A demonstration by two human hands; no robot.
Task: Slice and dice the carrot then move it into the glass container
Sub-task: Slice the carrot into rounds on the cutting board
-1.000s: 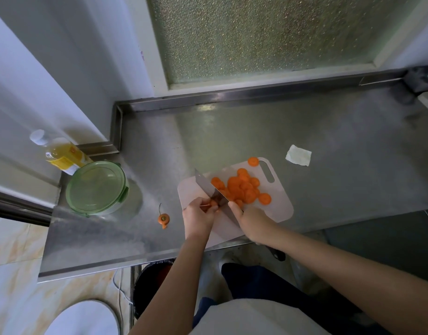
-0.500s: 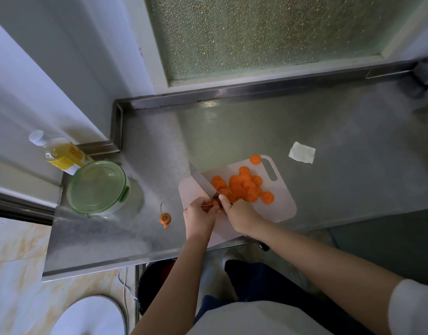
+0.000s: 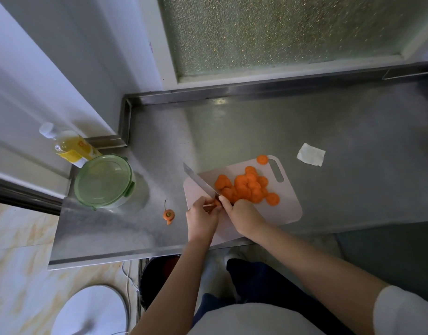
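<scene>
- While our left hand pinches the short carrot stub on the cutting board, our right hand grips the knife with fingers curled round its handle.
- We see the blade touching the stub.
- Carrot slices are heaped on the board, right of the blade.
- The glass container, green lid on, stands well to the left on the steel counter.
- A carrot top lies between container and board.

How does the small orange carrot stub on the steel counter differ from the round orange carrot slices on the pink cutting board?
The carrot stub lies alone on the steel counter; the carrot slices are heaped on the pink cutting board. The stub shows a greenish stem spot; the slices are plain flat rounds. Both are orange.
</scene>
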